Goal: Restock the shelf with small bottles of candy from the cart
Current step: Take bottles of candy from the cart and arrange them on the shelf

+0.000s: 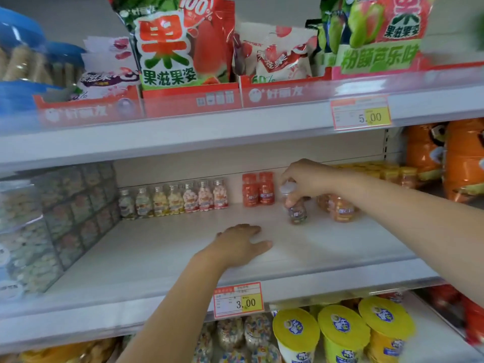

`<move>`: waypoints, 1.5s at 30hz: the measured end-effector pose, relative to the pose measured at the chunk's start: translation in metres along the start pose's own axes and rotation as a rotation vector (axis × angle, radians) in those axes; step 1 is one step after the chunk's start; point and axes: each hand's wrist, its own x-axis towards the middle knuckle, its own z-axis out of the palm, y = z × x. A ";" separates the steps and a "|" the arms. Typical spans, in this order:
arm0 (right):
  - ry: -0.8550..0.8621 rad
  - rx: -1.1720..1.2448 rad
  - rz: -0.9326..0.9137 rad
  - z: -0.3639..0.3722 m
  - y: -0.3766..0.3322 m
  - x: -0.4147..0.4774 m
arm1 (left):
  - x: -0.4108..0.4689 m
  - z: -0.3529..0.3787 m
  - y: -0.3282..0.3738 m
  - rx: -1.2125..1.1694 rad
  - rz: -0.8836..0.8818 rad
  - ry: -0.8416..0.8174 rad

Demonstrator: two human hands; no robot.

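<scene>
While pinching a small bottle (pixel 297 214) by its cap with right fingers (pixel 293 199) and resting flat left fingers (pixel 251 230) on the shelf (pixel 170 247), looks early: few bottles (pixel 183 199) beyond fingertips

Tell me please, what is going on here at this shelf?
A person is filling the middle shelf with bare hands. The right grip holds a small candy bottle by its white cap, low over the board, near two red bottles and some orange bottles; whether it already stands, I cannot tell. The left grip rests open on the bare board in front. A row of small bottles lines the back.
</scene>
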 end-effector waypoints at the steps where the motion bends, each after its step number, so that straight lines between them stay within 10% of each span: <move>1: 0.017 -0.021 0.025 0.000 0.011 0.002 | 0.005 0.002 0.003 0.023 -0.001 -0.012; 39: 0.210 -0.084 0.101 0.005 0.037 0.003 | 0.002 -0.010 0.029 0.087 -0.080 -0.099; 45: 0.376 0.062 -0.109 0.006 -0.001 -0.113 | -0.057 0.015 0.083 -0.140 0.055 0.361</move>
